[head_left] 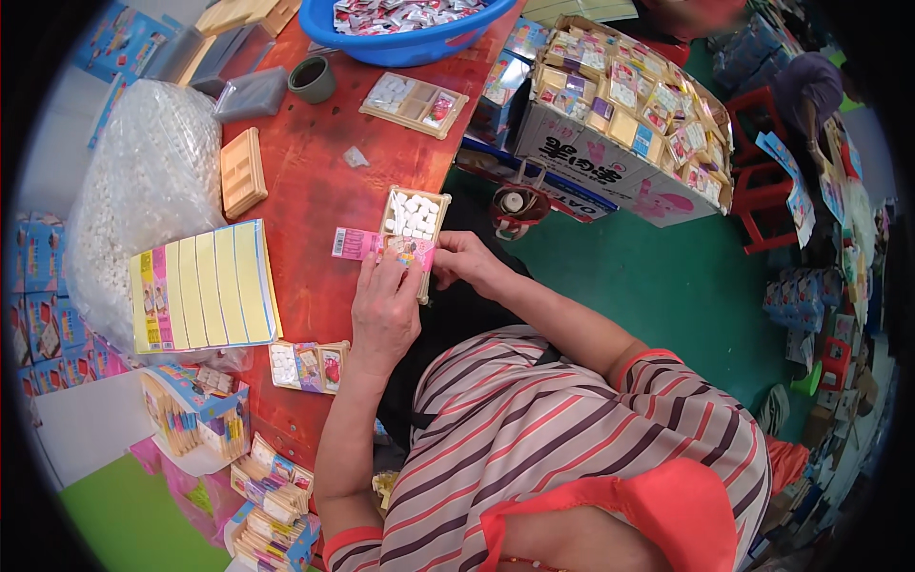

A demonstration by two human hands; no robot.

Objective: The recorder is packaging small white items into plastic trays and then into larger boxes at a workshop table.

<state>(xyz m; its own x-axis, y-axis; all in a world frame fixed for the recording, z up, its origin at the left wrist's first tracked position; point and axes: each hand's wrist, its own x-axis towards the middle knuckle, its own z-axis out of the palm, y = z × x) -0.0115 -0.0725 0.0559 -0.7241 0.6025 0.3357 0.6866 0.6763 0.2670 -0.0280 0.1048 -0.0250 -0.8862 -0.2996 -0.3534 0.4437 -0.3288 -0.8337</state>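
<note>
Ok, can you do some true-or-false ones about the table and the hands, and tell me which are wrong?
1. The left hand and the right hand are at the same tray. True.
2. The table is green. False: it is red.
3. There are white pieces in that tray. True.
4. The big clear bag is to the right of that tray. False: it is to the left.
5. The sleeve under the left hand's fingers is all black. False: it is mostly pink.
6. The blue tub has lots of small packets in it. True.
</note>
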